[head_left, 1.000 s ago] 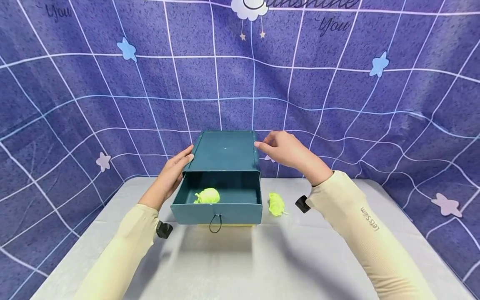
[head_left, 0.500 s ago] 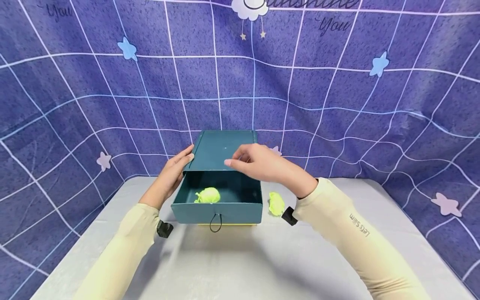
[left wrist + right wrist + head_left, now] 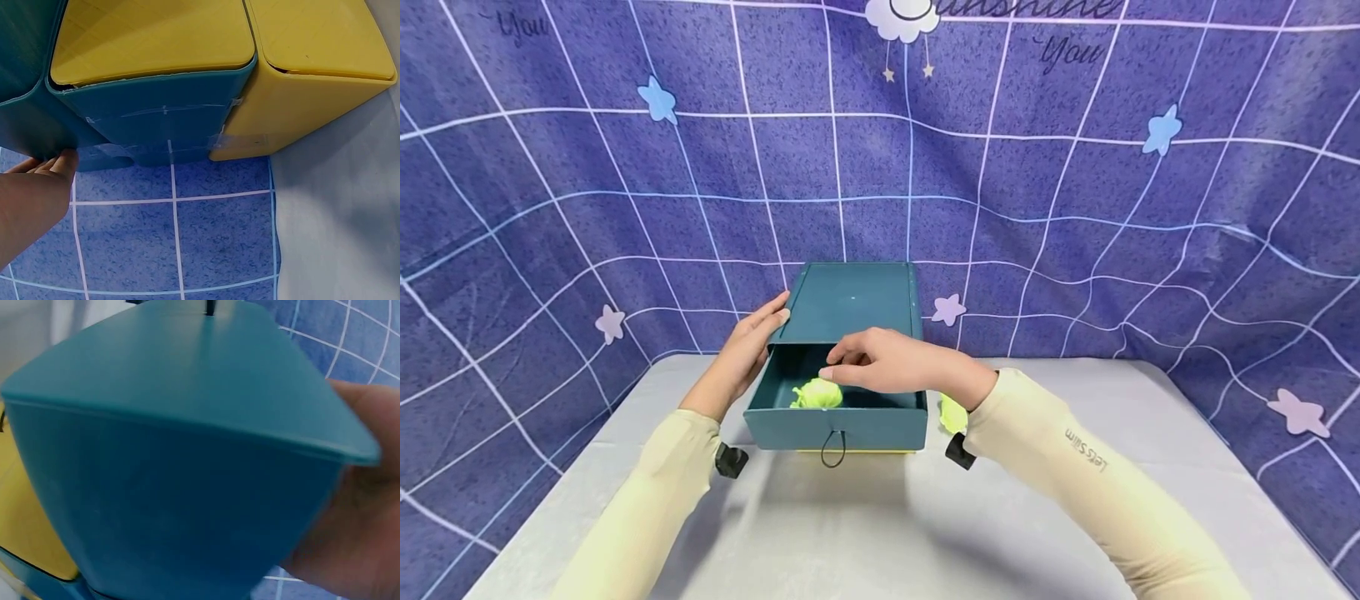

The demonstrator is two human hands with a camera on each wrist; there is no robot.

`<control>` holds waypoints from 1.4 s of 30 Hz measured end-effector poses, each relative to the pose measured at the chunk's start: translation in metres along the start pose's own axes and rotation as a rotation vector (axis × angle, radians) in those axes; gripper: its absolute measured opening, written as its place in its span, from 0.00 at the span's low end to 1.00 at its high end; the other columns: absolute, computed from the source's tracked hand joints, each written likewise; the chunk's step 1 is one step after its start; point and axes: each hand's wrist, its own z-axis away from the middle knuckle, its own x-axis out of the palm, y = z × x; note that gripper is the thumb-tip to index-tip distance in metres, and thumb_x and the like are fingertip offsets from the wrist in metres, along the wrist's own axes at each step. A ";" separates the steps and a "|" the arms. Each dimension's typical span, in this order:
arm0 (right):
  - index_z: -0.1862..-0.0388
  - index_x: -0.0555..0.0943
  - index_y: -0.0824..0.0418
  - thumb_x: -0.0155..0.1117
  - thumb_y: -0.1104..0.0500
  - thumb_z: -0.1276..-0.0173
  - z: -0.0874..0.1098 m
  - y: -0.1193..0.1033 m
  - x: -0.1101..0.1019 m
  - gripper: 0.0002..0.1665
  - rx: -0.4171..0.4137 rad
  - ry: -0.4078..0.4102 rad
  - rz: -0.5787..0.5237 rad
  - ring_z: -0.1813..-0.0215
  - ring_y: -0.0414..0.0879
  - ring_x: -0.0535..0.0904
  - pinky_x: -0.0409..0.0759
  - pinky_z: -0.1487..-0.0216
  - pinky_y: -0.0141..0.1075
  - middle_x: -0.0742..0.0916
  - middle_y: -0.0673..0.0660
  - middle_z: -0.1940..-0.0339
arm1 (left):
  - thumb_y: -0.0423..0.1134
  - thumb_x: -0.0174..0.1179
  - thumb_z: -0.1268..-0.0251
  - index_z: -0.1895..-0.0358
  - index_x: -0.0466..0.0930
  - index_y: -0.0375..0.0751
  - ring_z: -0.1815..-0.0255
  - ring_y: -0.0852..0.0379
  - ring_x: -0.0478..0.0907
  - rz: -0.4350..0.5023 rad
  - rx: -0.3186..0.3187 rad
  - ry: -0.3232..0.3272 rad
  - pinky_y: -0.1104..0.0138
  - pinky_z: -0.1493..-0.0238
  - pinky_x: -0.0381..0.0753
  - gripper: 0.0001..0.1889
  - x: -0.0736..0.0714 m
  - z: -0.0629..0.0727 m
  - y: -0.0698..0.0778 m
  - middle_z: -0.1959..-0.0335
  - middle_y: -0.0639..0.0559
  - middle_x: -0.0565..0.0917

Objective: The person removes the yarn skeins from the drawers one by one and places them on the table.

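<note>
A teal drawer with a black loop pull stands out of its teal cabinet. Inside it, at the left, lies a small bright yellow-green bundle with a ragged end. My left hand rests its fingers against the cabinet's left side, also visible in the left wrist view. Above the drawer hovers my right hand, fingers bent loosely and thumb tip right by the bundle; contact is unclear. The right wrist view shows mostly the drawer's outside. A second yellow-green bundle lies on the table, partly behind my right wrist.
Below the teal drawer, a yellow edge shows. The left wrist view reveals a yellow drawer front and a yellow casing in the stack, taped together. A purple grid-patterned cloth hangs behind the light grey table.
My right hand has come from the cabinet's right side, leftward and down, over the open drawer to the bundle. My left hand, the drawer and both bundles keep their places.
</note>
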 end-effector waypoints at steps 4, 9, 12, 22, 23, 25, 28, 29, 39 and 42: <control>0.32 0.70 0.63 0.53 0.49 0.25 -0.005 0.004 0.006 0.28 -0.044 -0.077 -0.009 0.48 0.43 0.80 0.77 0.48 0.32 0.83 0.55 0.45 | 0.53 0.51 0.28 0.24 0.52 0.58 0.24 0.58 0.43 -0.006 0.003 -0.002 0.57 0.25 0.47 0.33 0.000 0.000 -0.001 0.22 0.55 0.49; 0.30 0.69 0.59 0.54 0.51 0.25 -0.010 0.009 0.011 0.28 -0.090 -0.105 0.008 0.51 0.43 0.79 0.77 0.52 0.30 0.79 0.53 0.38 | 0.54 0.51 0.28 0.24 0.52 0.59 0.24 0.57 0.43 -0.017 0.007 -0.004 0.57 0.25 0.47 0.32 0.000 -0.001 -0.001 0.22 0.56 0.48; 0.30 0.70 0.57 0.54 0.52 0.25 -0.014 0.012 0.016 0.27 -0.117 -0.112 0.022 0.45 0.44 0.78 0.76 0.47 0.30 0.77 0.51 0.36 | 0.54 0.51 0.28 0.24 0.53 0.59 0.24 0.57 0.42 -0.021 -0.001 -0.001 0.57 0.25 0.46 0.32 0.000 0.000 0.000 0.22 0.56 0.48; 0.34 0.74 0.58 0.62 0.62 0.31 -0.020 0.020 0.021 0.26 -0.168 -0.079 0.014 0.42 0.46 0.78 0.77 0.46 0.30 0.79 0.52 0.37 | 0.53 0.49 0.27 0.24 0.53 0.58 0.55 0.63 0.72 -0.066 -0.011 0.013 0.74 0.50 0.70 0.31 -0.002 -0.002 0.000 0.24 0.56 0.53; 0.34 0.74 0.58 0.63 0.63 0.32 -0.021 0.021 0.021 0.26 -0.169 -0.074 0.015 0.43 0.46 0.78 0.77 0.46 0.30 0.79 0.53 0.37 | 0.54 0.49 0.27 0.24 0.53 0.59 0.58 0.65 0.71 -0.074 -0.012 0.017 0.76 0.54 0.70 0.31 -0.002 -0.002 0.000 0.24 0.56 0.53; 0.35 0.75 0.59 0.64 0.64 0.33 -0.022 0.023 0.022 0.27 -0.161 -0.066 0.018 0.43 0.46 0.78 0.76 0.45 0.30 0.79 0.53 0.38 | 0.55 0.50 0.28 0.24 0.53 0.61 0.48 0.68 0.68 -0.081 -0.014 0.022 0.78 0.50 0.69 0.31 -0.002 -0.002 0.000 0.24 0.58 0.53; 0.37 0.76 0.60 0.66 0.65 0.34 -0.023 0.023 0.022 0.26 -0.143 -0.052 0.033 0.43 0.46 0.79 0.76 0.44 0.30 0.80 0.54 0.39 | 0.55 0.51 0.28 0.24 0.54 0.61 0.34 0.65 0.60 -0.063 -0.003 0.025 0.71 0.36 0.63 0.32 -0.001 -0.002 -0.001 0.23 0.58 0.51; 0.37 0.76 0.60 0.66 0.65 0.35 -0.023 0.023 0.023 0.26 -0.136 -0.049 0.032 0.44 0.46 0.79 0.77 0.45 0.30 0.80 0.54 0.40 | 0.55 0.51 0.28 0.24 0.53 0.60 0.28 0.64 0.49 -0.048 0.000 0.017 0.68 0.30 0.56 0.32 -0.001 -0.002 -0.001 0.23 0.58 0.50; 0.41 0.77 0.64 0.66 0.67 0.36 -0.020 0.018 0.023 0.23 -0.147 -0.032 -0.001 0.47 0.45 0.80 0.78 0.48 0.28 0.82 0.57 0.45 | 0.53 0.51 0.28 0.24 0.53 0.59 0.24 0.59 0.44 -0.015 0.002 0.011 0.58 0.26 0.49 0.32 -0.001 -0.002 -0.004 0.22 0.56 0.48; 0.40 0.76 0.65 0.66 0.67 0.36 -0.020 0.017 0.022 0.24 -0.159 -0.027 -0.002 0.49 0.45 0.80 0.78 0.48 0.28 0.82 0.57 0.45 | 0.53 0.51 0.28 0.24 0.53 0.59 0.24 0.60 0.43 -0.019 0.000 0.010 0.59 0.26 0.49 0.32 -0.001 -0.003 -0.003 0.22 0.57 0.48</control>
